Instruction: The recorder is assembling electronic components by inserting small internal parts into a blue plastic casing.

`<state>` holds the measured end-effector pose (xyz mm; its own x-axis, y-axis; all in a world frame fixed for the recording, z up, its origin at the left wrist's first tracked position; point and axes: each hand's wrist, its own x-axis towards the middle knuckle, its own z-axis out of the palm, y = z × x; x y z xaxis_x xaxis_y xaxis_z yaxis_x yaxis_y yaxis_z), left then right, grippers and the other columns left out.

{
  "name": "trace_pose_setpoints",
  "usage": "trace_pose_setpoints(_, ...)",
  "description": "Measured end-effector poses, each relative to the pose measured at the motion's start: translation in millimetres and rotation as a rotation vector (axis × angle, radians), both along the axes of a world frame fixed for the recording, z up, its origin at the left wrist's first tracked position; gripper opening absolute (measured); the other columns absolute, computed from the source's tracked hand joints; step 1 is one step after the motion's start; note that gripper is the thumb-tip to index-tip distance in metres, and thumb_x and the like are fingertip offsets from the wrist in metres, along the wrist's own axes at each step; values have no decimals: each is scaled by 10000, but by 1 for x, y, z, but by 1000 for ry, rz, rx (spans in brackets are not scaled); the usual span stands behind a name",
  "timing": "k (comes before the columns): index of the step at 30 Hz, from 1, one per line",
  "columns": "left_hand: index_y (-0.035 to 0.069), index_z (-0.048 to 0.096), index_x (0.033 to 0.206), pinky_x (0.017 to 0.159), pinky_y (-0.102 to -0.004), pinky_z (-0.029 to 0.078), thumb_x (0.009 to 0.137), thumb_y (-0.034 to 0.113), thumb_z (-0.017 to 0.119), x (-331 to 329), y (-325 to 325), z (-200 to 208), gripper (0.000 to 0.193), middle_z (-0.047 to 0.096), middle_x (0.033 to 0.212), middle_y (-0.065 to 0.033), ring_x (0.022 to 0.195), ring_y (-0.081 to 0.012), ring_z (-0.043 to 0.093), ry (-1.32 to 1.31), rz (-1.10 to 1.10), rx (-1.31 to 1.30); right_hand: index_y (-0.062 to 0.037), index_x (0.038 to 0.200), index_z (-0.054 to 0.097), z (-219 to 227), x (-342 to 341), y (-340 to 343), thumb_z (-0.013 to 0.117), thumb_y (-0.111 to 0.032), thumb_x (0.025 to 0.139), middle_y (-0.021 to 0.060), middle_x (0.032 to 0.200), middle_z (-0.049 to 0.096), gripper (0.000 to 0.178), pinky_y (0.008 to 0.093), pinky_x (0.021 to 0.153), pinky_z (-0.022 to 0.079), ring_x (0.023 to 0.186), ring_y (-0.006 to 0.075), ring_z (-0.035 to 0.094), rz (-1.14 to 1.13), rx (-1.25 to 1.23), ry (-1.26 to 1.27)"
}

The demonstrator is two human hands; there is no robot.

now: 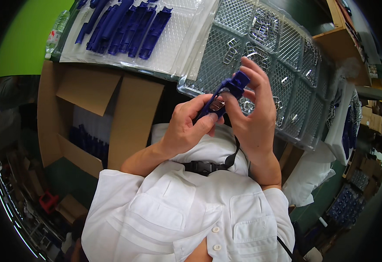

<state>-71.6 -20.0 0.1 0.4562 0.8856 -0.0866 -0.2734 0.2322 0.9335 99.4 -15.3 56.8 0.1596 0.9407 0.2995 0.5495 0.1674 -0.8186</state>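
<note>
The left hand and right hand grasp a blue part, a metal piece at its middle. A bottle bears a red-and-white label, too small to read.

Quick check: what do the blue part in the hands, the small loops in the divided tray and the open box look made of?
Blue part: probably moulded plastic, satin; even colour, crisp edges.
Small loops: likely metal, polished; bright silvery glints.
Open box: apparently cardboard, matte; brown, creased folds.

white short-sleeved shirt | flapped chest pockets | black buckled strap
</note>
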Motion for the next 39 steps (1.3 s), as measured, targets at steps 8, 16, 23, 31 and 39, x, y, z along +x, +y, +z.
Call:
trace_pose_setpoints(8, -40, 689, 994, 558, -250, 513, 1036, 154, 616, 7, 13, 13, 212, 695, 717, -55, 620, -85, 658, 211, 6, 54, 3, 1121, 652, -11, 8, -5, 678, 69, 898, 67, 1098, 696, 234, 264, 862, 563, 982, 114, 683, 147, -162, 225)
trace_pose_setpoints(16, -29, 690, 947, 506, -254, 494, 1027, 143, 632, 13, 17, 1, 198, 697, 690, -50, 570, -87, 652, 263, 53, 148, 1, 1040, 629, -19, 7, -1, 701, 43, 869, 89, 970, 697, 190, 294, 782, 564, 863, 186, 700, 111, -66, 69)
trace_pose_setpoints(23, -31, 668, 1208, 691, -245, 536, 1060, 225, 620, -6, 21, 15, 299, 718, 951, -81, 805, -88, 671, 136, -134, 49, 19, 1163, 649, -21, 17, 5, 708, 8, 913, 110, 1146, 712, 257, 313, 902, 559, 1002, 182, 696, 142, -231, 597)
trace_pose_setpoints(31, 9, 646, 1331, 727, -339, 587, 858, 190, 843, -14, -10, 37, 543, 698, 1031, -137, 863, -257, 717, 573, 195, 878, 69, 1494, 426, -10, 31, -27, 625, -51, 946, 285, 1463, 543, 596, 463, 1094, 493, 1343, 376, 578, 557, -76, 1159)
trace_pose_setpoints(39, 8, 643, 1297, 702, -332, 583, 768, 118, 909, -7, -36, 60, 603, 698, 1054, -164, 841, -253, 711, 605, 248, 868, 56, 1507, 404, -17, 32, -40, 575, -186, 1048, 293, 1446, 557, 547, 484, 1075, 503, 1324, 396, 591, 453, -146, 1280)
